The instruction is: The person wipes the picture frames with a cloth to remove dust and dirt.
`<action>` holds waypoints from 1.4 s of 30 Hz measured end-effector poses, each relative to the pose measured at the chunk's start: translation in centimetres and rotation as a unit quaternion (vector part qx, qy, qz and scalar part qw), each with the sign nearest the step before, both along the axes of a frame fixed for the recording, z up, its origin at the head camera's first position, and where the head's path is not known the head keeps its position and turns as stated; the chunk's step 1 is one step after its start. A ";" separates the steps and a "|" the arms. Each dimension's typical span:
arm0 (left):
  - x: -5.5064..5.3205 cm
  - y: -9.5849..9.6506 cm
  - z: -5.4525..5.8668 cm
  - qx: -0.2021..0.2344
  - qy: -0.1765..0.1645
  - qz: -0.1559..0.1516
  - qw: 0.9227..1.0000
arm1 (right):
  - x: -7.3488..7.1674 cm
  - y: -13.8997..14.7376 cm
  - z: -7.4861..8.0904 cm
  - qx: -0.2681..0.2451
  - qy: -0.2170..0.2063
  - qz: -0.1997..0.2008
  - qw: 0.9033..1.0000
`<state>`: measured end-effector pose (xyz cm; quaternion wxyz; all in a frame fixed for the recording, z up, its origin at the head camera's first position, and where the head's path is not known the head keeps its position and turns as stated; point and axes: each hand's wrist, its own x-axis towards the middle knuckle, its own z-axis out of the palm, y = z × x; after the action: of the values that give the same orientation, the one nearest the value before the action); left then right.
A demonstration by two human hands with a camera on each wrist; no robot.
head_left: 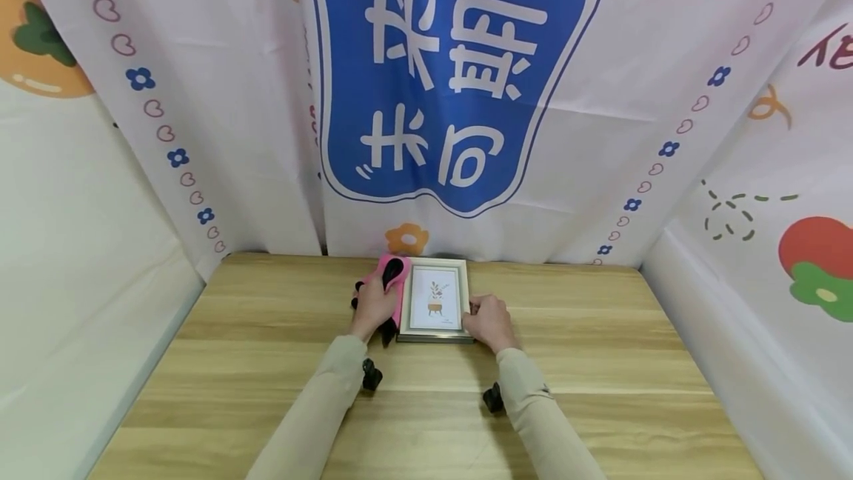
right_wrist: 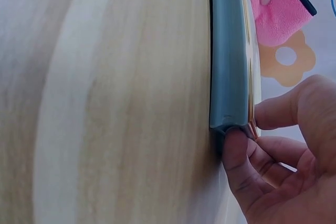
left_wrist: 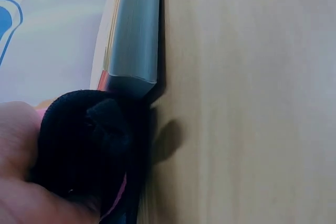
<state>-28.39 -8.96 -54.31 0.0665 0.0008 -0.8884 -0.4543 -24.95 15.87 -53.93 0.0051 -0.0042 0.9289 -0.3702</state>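
Note:
A picture frame (head_left: 435, 301) with a pale border and a small potted-plant print is at the table's far edge. My right hand (head_left: 489, 323) grips its right side, thumb and fingers at one end of the frame in the right wrist view. On the frame's left, my left hand (head_left: 375, 308) holds a pink cloth (right_wrist: 283, 19) together with a black, soft-looking item (left_wrist: 84, 140) that has a rounded end. The exact kind of the black item cannot be made out. Part of the cloth is hidden behind the left hand.
Both hands work over a wood-grain table (head_left: 426, 428). Behind it hangs a white printed curtain (head_left: 266, 132) with a blue panel, close to the frame. White printed side walls (head_left: 766, 332) flank the table. Small black devices (head_left: 493, 397) sit at the wrists.

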 end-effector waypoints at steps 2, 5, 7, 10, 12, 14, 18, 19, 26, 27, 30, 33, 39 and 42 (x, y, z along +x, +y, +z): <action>0.5 -0.1 0.1 0.001 -0.002 -0.003 1.000 | 0.0 -0.1 -0.1 0.003 0.005 -0.001 1.000; 1.1 -0.2 0.2 -0.003 -0.003 -0.005 1.000 | 0.1 -0.1 -0.1 0.009 0.016 -0.001 1.000; 1.4 -0.3 0.1 -0.002 -0.006 -0.008 1.000 | 0.1 -0.2 0.0 0.006 0.016 -0.001 1.000; 1.9 -0.4 -0.2 -0.008 -0.001 -0.009 1.000 | 0.1 -0.1 0.0 0.003 0.019 0.001 1.000; 2.2 -0.5 -0.3 -0.007 0.005 -0.012 1.000 | 0.1 -0.1 -0.1 0.001 0.023 0.002 1.000; 2.6 -0.6 -0.2 -0.010 0.007 -0.011 1.000 | 0.1 -0.2 -0.1 0.002 0.028 0.002 1.000; 3.4 -0.8 0.0 -0.004 -0.010 -0.017 1.000 | 0.1 -0.2 -0.2 -0.001 0.026 -0.001 1.000; 3.6 -0.8 0.0 -0.002 -0.011 -0.019 1.000 | 0.0 -0.2 -0.2 -0.002 0.024 -0.002 1.000; 5.1 -1.1 0.1 -0.003 -0.005 -0.030 1.000 | 0.1 -0.2 -0.2 -0.001 0.016 -0.008 1.000; 5.4 -1.1 0.1 -0.004 -0.002 -0.031 1.000 | 0.1 -0.2 -0.2 0.000 0.015 -0.010 1.000; 6.0 -1.2 0.1 -0.003 0.002 -0.035 0.999 | 0.2 -0.2 -0.2 0.006 0.011 -0.014 1.000; 6.5 -1.3 0.1 -0.010 0.011 -0.034 0.999 | 0.2 -0.2 -0.2 0.010 0.012 -0.017 1.000; 7.5 -1.6 0.3 -0.007 0.000 -0.036 0.999 | 0.4 -0.2 0.0 0.002 0.004 -0.021 1.000; 7.9 -2.0 0.1 0.007 0.005 -0.044 0.999 | 0.4 -0.3 0.0 0.005 0.001 -0.023 1.000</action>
<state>-20.50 -10.92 -54.20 0.0511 -0.0400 -0.8839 -0.4632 -24.58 15.55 -53.95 -0.0040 0.0167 0.9305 -0.3658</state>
